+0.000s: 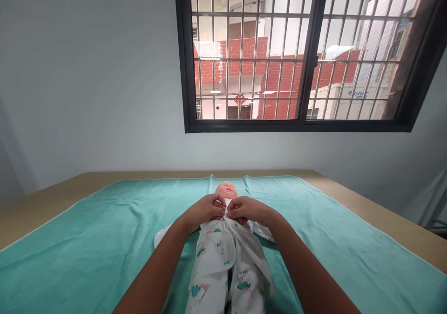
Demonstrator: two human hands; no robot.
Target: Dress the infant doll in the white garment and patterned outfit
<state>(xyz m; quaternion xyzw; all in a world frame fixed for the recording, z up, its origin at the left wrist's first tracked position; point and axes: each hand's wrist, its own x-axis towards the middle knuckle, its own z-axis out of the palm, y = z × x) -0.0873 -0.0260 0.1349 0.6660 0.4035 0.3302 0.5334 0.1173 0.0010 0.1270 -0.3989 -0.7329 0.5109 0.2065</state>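
On its back lies a baby doll (227,189), head toward the wall. It wears a white baby outfit (213,253) printed with small green and pink animals, its front flaps partly parted and the legs spreading toward me. My left hand (208,208) pinches the cloth at the doll's upper chest, fingers curled. Close beside it, almost touching, my right hand (247,210) grips the other edge of the same opening. Any fastener between the fingertips is too small to make out. The sleeves stick out to both sides, partly hidden behind my forearms.
A green blanket (94,239) with light wrinkles covers most of the wooden table (352,202). Behind the table rises a pale wall (104,95) with a black-framed, barred window (244,126). A dark metal item stands at the right edge.
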